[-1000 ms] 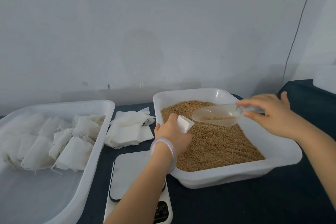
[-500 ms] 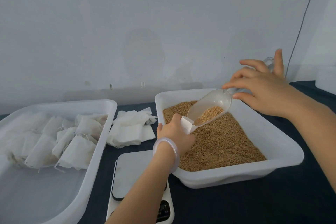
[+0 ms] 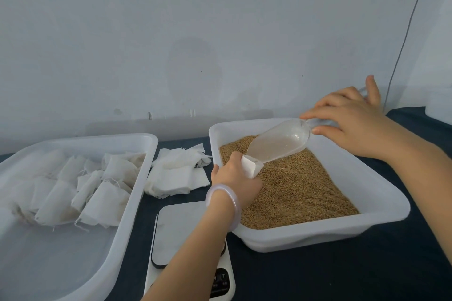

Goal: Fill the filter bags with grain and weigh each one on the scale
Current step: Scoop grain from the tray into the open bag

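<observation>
While your left hand (image 3: 234, 176) grips small white fabric filter bag (image 3: 252, 166), mouth up, over golden-brown granular grain (image 3: 293, 186) in white rectangular plastic tray (image 3: 342, 227), your right hand (image 3: 349, 124) pinches handle of clear plastic scoop (image 3: 278, 140): tilted, lip at bag mouth. Flat white digital scale (image 3: 176, 232) just beside tray, under your left forearm.

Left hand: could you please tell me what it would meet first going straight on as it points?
Probably the clear scoop, whose mouth sits at the filter bag the left hand holds; depth is unclear, though.
</observation>
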`<state>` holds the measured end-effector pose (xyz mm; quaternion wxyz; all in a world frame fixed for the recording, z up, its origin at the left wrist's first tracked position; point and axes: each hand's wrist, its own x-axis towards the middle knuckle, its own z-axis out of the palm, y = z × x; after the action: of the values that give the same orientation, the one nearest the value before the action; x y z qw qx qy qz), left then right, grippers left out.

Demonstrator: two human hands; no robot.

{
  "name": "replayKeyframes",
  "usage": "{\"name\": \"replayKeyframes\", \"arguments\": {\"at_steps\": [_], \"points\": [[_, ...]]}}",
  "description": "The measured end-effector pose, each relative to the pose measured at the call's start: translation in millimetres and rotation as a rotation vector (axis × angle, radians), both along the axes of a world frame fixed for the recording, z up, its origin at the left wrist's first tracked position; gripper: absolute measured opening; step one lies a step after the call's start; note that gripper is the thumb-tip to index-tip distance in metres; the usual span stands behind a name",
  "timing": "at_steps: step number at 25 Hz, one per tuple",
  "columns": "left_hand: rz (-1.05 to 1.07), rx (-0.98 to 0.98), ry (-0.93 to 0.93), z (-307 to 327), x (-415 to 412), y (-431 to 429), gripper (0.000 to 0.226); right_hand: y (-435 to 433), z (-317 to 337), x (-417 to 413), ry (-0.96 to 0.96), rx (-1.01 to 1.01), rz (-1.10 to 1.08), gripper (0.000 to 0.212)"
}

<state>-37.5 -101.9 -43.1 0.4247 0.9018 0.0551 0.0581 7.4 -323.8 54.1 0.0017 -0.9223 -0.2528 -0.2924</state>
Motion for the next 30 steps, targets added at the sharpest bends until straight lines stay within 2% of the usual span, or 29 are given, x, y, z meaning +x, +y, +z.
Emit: {"name": "replayKeyframes", "arguments": {"at_steps": [2, 5, 7, 10, 16, 24, 30], "points": [[0.019, -0.069, 0.012, 0, 1, 1, 0.036, -10, -9, 8, 0.115, 0.003, -0.139, 0.031], [0.029, -0.068, 0.016, -2, 4, 3, 0.040, -19, -39, 16, 0.208, -0.192, -0.362, 0.031], [0.033, -0.050, 0.014, -3, 5, 2, 0.038, -20, -60, 17, 0.209, -0.293, -0.442, 0.034], [0.042, -0.045, 0.014, -4, 7, 3, 0.037, -7, -77, 22, 0.169, -0.293, -0.459, 0.037], [0.038, -0.031, -0.009, -7, 8, 3, 0.044, 9, -105, 22, 0.135, -0.128, -0.399, 0.037], [0.037, -0.055, -0.020, -5, 7, 3, 0.037, -6, -100, 26, 0.331, 0.216, -0.378, 0.027], [0.007, 0.038, -0.025, -3, 6, 2, 0.030, -24, -59, 10, 0.409, 0.311, -0.145, 0.024]]}}
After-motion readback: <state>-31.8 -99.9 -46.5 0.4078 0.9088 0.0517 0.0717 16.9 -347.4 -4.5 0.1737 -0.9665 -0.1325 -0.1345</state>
